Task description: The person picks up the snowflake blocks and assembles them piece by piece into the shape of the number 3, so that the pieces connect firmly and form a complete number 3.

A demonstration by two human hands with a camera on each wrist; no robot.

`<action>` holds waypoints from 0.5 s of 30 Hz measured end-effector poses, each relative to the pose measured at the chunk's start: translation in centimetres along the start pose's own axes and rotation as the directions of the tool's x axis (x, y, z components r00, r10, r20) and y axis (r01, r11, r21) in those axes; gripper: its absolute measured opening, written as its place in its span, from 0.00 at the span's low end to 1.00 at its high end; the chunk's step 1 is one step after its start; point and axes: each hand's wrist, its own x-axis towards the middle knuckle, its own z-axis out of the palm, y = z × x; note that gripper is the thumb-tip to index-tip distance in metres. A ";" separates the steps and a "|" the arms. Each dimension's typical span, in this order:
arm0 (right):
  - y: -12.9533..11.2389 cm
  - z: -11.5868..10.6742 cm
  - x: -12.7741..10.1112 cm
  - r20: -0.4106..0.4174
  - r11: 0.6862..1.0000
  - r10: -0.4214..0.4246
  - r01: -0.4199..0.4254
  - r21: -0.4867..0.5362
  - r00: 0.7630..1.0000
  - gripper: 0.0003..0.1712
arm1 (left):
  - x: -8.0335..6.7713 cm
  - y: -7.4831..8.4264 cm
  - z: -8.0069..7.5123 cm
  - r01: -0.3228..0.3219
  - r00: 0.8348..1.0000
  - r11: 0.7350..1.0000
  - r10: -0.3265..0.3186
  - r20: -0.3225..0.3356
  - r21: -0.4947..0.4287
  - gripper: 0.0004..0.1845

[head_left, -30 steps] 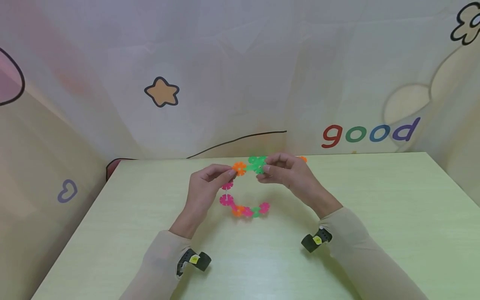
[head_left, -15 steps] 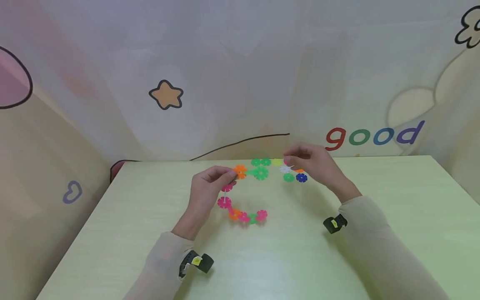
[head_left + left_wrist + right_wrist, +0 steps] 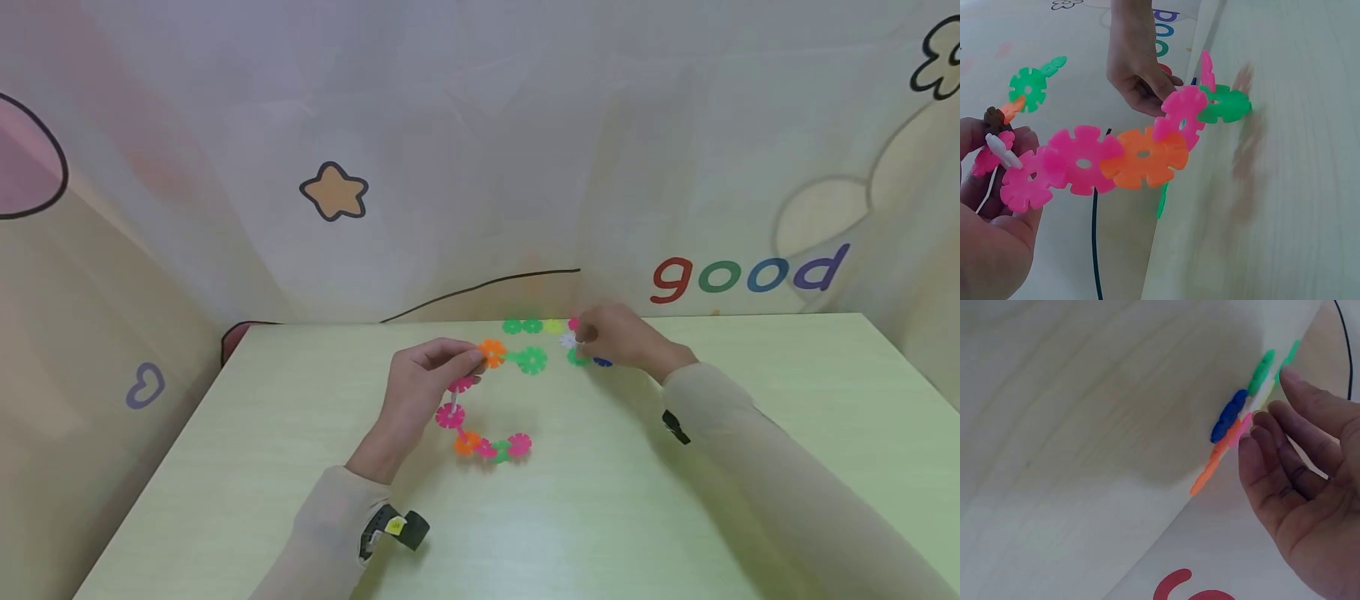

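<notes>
My left hand [image 3: 472, 357] pinches an orange snowflake piece [image 3: 491, 352] at the top of a chain of joined pieces [image 3: 483, 446]. A green piece [image 3: 531, 360] juts right from the orange one. The chain curves down through pink, orange and green pieces to the table [image 3: 300, 467]. In the left wrist view the chain [image 3: 1144, 156] hangs from my left hand [image 3: 997, 162]. My right hand [image 3: 585, 337] is over loose pieces near the far edge: white [image 3: 568, 340], green [image 3: 576, 358], blue [image 3: 602, 362]. In the right wrist view its fingers [image 3: 1260, 450] are relaxed beside the blue piece [image 3: 1229, 415], holding nothing.
More loose pieces lie along the table's far edge: two green [image 3: 521, 326], yellow [image 3: 553, 326] and pink [image 3: 573, 324]. A printed curtain [image 3: 480, 167] with a star and the word "good" hangs right behind the table.
My right hand let go of the chain's green end and moved right and down onto the loose pieces. My left hand still holds the chain, shifted slightly right.
</notes>
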 end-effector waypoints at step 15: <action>0.2 0.9 0.5 0.064 0.994 0.068 -0.073 0.078 0.996 0.17 | -0.1 0.3 0.2 0.031 0.999 0.997 -0.034 0.040 0.076 0.09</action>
